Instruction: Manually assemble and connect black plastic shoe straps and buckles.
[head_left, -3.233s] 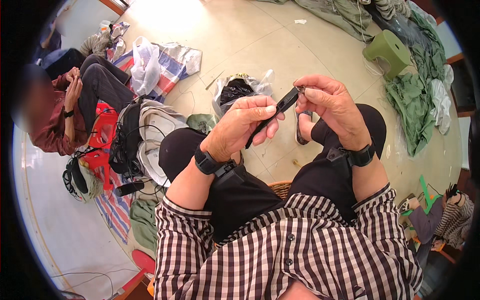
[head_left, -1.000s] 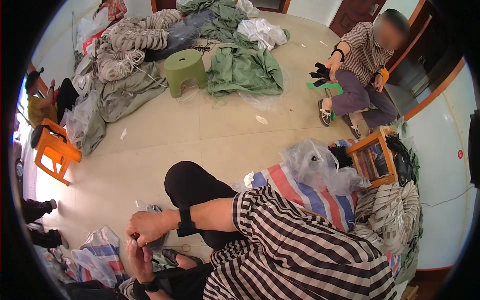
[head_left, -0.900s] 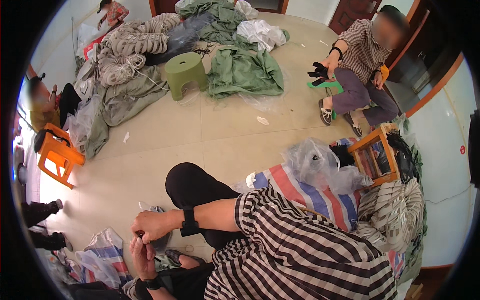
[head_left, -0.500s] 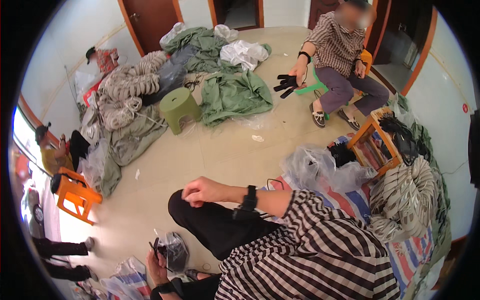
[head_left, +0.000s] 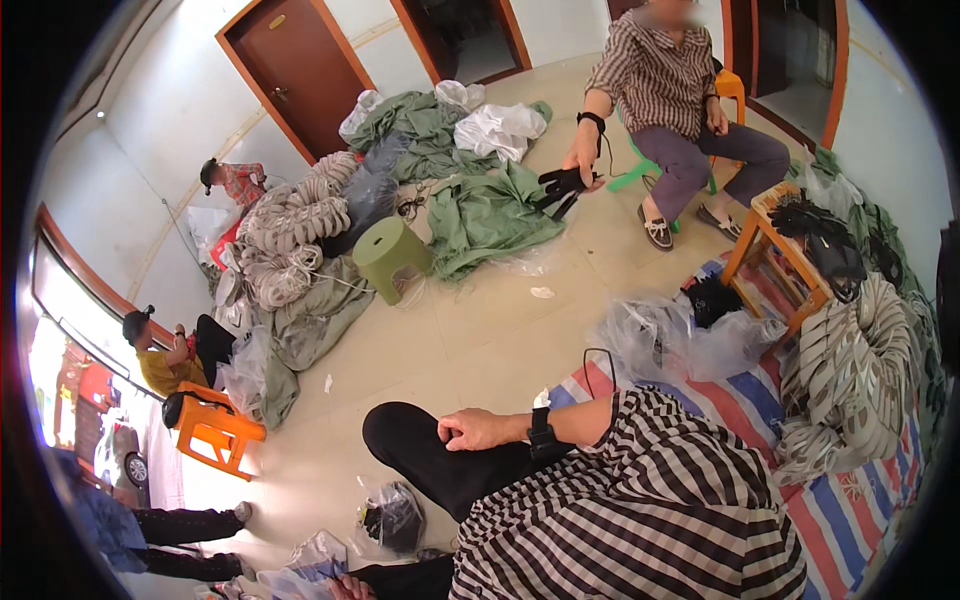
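My right hand [head_left: 472, 429] is over my black-trousered thigh [head_left: 400, 432], its fingers curled closed. Whatever they may hold is hidden. At the lower edge, my left hand [head_left: 350, 588] is partly cut off. Its fingers look curled, beside something small and dark that I cannot make out. Near it on the floor stands a clear plastic bag [head_left: 392, 517] with black items inside. Across the room, a seated co-worker's hand [head_left: 583, 160] holds out black strips [head_left: 562, 192] that look like a glove.
A green stool [head_left: 392, 255] stands by green cloth [head_left: 490, 225] and coiled beige bundles [head_left: 295, 220]. An orange stool [head_left: 215, 428] is at left. To my right are a striped sheet [head_left: 735, 400], clear bags [head_left: 650, 340], a wooden stool [head_left: 775, 250] and a beige bundle [head_left: 850, 370].
The view has shifted. My right hand has drawn back from the knee along the thigh. My left hand has dropped to the lower edge. The co-worker's black strips have turned.
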